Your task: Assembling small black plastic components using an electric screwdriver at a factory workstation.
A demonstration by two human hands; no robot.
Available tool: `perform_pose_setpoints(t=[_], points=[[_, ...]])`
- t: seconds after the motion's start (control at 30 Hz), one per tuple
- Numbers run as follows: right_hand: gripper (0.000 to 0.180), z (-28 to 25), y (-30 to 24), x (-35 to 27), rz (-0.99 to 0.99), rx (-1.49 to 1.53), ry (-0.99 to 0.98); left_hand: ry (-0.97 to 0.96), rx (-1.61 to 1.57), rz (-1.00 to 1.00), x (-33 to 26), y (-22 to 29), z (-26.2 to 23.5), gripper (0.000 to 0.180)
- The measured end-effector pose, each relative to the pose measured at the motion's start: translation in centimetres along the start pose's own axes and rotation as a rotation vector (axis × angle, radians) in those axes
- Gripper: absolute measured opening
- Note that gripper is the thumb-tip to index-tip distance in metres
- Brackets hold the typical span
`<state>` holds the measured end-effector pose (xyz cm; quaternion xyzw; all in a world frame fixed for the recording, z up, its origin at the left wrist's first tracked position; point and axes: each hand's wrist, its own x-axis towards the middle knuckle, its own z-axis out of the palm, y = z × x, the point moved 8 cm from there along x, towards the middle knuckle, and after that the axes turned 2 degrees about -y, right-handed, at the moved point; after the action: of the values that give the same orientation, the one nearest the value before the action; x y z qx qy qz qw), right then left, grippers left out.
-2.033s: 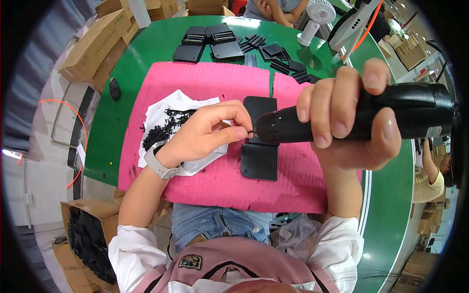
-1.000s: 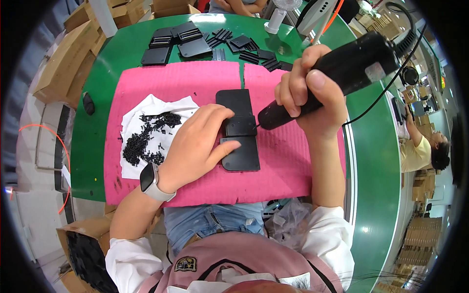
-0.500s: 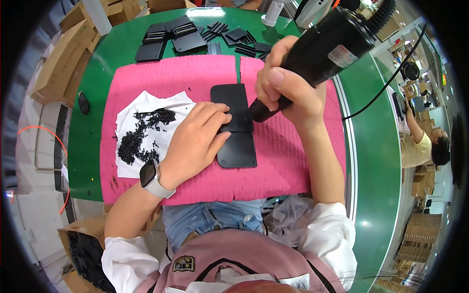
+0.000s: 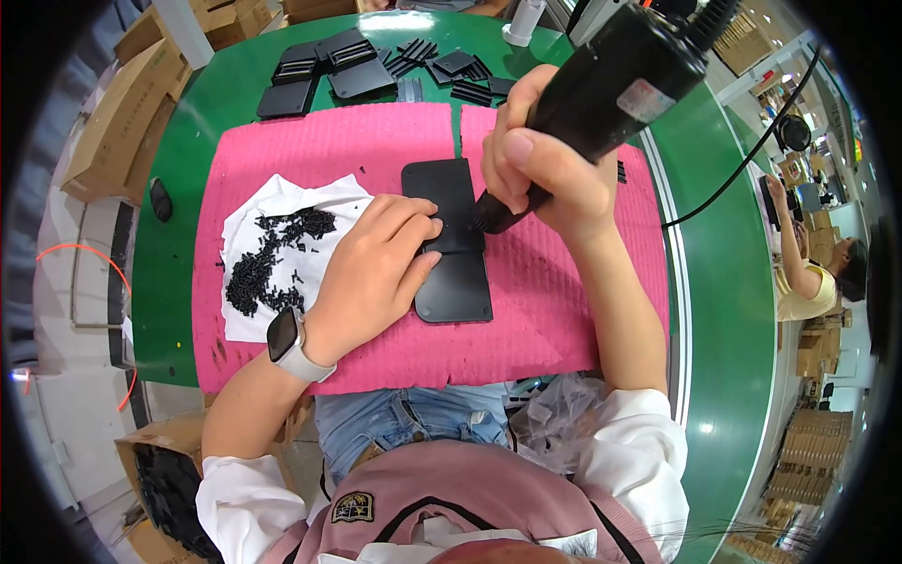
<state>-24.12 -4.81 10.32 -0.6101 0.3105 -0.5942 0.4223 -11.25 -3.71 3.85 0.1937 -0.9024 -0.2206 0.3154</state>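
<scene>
A factory assembly line: a long green desk (image 4: pixel 733 310) carries a pink work mat (image 4: pixel 554 329), stacks of identical black plastic panels (image 4: pixel 324 66) and a heap of small black screws (image 4: pixel 268 263) on white paper, with cardboard cartons (image 4: pixel 113 113) stacked alongside and another worker (image 4: pixel 813 273) stationed nearby.

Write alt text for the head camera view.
A right hand presses a black electric screwdriver onto a flat black panel that the left hand steadies on a pink mat; small black screws lie on white paper alongside.
</scene>
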Motion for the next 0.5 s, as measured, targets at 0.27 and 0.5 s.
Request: perform_pose_setpoints(t=[0.27, 0.5], points=[[0.022, -1.4, 2.2, -1.6, 0.153, 0.294, -0.028, -0.048, 0.046, -0.007, -0.9, -1.2, -0.5, 0.033], [0.020, -6.2, 0.3, -1.6, 0.051, 0.384, -0.113, 0.163, 0.125, 0.134, -2.6, 1.4, -4.5, 0.024]])
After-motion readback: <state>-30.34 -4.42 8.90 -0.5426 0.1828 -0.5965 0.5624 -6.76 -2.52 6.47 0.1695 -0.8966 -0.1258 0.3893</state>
